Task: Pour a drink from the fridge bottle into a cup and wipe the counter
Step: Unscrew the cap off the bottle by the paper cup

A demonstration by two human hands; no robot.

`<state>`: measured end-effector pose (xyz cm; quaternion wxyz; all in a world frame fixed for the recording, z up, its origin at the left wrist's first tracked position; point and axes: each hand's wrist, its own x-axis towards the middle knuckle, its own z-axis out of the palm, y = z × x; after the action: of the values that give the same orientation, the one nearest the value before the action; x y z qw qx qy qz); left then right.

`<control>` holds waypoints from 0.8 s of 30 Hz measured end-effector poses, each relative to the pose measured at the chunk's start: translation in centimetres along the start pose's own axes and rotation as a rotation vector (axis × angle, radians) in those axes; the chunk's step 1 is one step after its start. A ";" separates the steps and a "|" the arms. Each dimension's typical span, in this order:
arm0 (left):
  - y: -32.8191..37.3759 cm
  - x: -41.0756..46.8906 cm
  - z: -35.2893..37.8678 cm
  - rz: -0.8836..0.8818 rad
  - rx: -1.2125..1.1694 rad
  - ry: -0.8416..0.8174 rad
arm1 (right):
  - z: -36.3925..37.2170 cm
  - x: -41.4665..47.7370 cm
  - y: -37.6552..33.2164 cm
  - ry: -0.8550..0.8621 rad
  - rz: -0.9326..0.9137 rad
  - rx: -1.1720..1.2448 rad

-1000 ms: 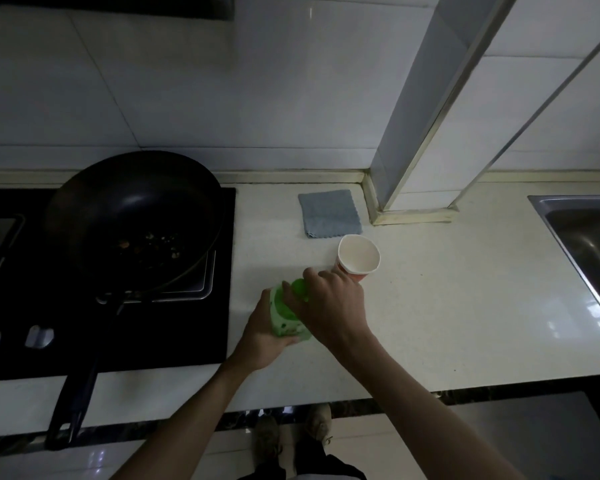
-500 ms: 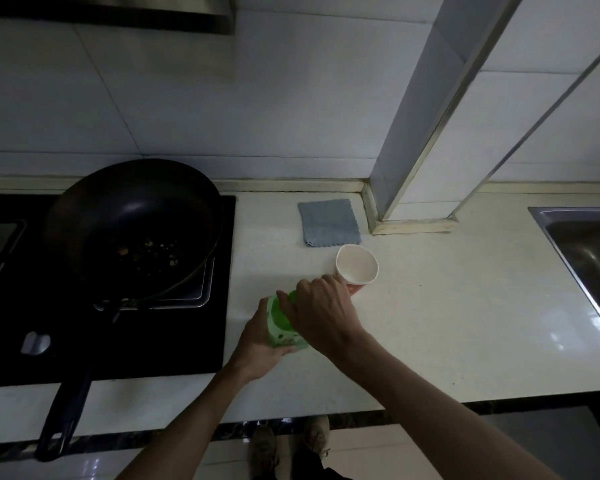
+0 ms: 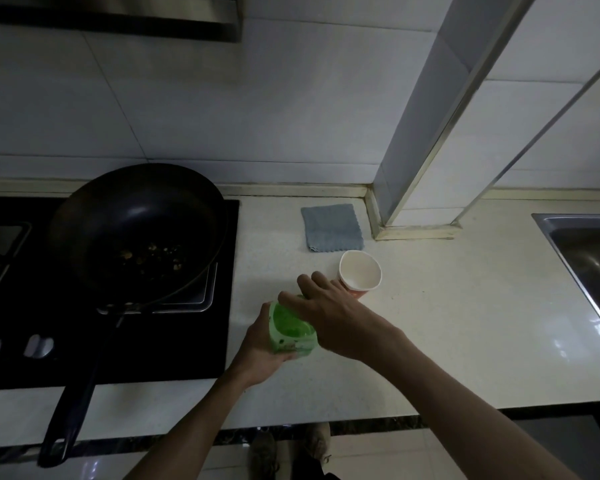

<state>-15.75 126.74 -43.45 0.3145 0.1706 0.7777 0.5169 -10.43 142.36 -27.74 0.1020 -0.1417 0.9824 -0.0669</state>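
Your left hand (image 3: 257,344) grips the bottle (image 3: 291,332), bright translucent green with a printed label, upright over the table (image 3: 430,341) near the white paper cup (image 3: 360,275). Your right hand (image 3: 329,317) covers its top; its grasp is hidden.

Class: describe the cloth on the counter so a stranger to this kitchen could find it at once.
Find the tiled pillar that juts onto the pale counter. Just left of its base, near the back wall, lies a grey-blue cloth. It is flat and square, unlike the round upright paper cup in front of it.
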 end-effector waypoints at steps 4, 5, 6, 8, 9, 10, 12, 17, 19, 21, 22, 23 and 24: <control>0.1 0.0 0.0 -0.028 -0.015 -0.001 | 0.8 0.2 -1.1 0.110 0.177 0.126; 0.1 0.0 0.0 -0.021 -0.012 -0.003 | 0.9 0.5 -1.5 0.141 0.238 0.122; 0.1 0.0 0.0 -0.018 -0.009 -0.002 | 1.0 0.7 -1.8 0.167 0.288 0.123; -0.1 0.1 0.1 -0.013 0.010 -0.004 | 1.4 1.0 -2.3 0.209 0.317 0.129; 0.1 0.0 0.0 -0.008 0.030 -0.004 | 1.4 1.0 -2.5 0.245 0.293 0.129; 0.2 0.0 0.0 -0.004 0.041 -0.003 | 1.5 0.9 -2.6 0.268 0.257 0.115; 0.2 0.1 0.0 -0.002 0.043 -0.004 | 1.6 0.6 -2.3 0.215 0.199 0.053; -0.1 0.2 0.0 -0.035 0.011 -0.013 | 0.5 -0.2 -1.5 0.090 0.060 -0.044; 0.1 0.1 0.1 -0.024 0.033 -0.013 | 0.0 -0.4 -1.5 0.089 0.016 -0.052; 0.0 0.0 0.1 -0.027 0.035 -0.009 | -0.2 -0.5 -1.5 0.108 -0.036 -0.042; 0.0 0.0 0.1 -0.029 0.038 -0.006 | -0.2 -0.5 -1.4 0.118 -0.061 -0.037; -0.1 0.0 0.1 -0.027 0.048 -0.005 | -0.3 -0.6 -1.3 0.133 -0.083 -0.026; 0.0 0.0 0.1 -0.028 0.053 -0.011 | -0.1 -0.6 -1.2 0.141 -0.096 0.000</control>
<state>-15.68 126.77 -43.46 0.3211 0.1709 0.7916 0.4910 -9.55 141.38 -27.32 0.0293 -0.1838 0.9791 -0.0814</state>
